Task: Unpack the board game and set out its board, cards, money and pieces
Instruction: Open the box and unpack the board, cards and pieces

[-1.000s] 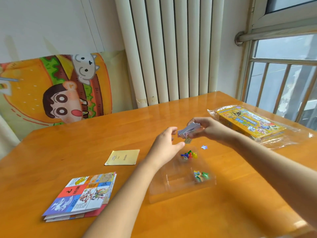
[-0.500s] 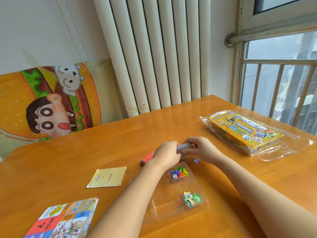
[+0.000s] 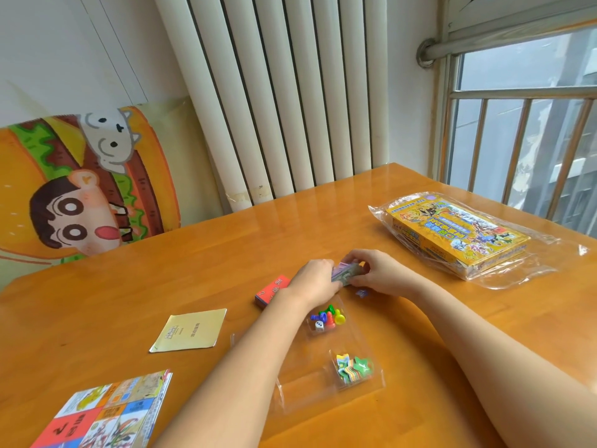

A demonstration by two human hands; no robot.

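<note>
Low over the middle of the wooden table (image 3: 161, 260), my left hand (image 3: 315, 279) and my right hand (image 3: 376, 270) both grip a stack of paper money (image 3: 347, 273). Just left of my left wrist lies a red deck of cards (image 3: 271, 291). A clear plastic tray (image 3: 326, 376) in front of my arms holds coloured pawns and a die (image 3: 328, 316) in one pocket and coloured star tokens (image 3: 352, 368) in another. The folded board (image 3: 106, 415) lies at the near left. A small blue scrap (image 3: 361, 292) sits under my right wrist.
A yellow rules leaflet (image 3: 190, 329) lies left of the tray. The yellow game box (image 3: 452, 237) in clear wrap rests at the far right. A radiator (image 3: 284, 92) and a cartoon burger cushion (image 3: 77, 182) stand behind the table; a barred window is on the right.
Both hands dropped from above the tray to the table surface with the money stack. My left hand, open a second ago, now grips the stack. The camera view shifted rightwards.
</note>
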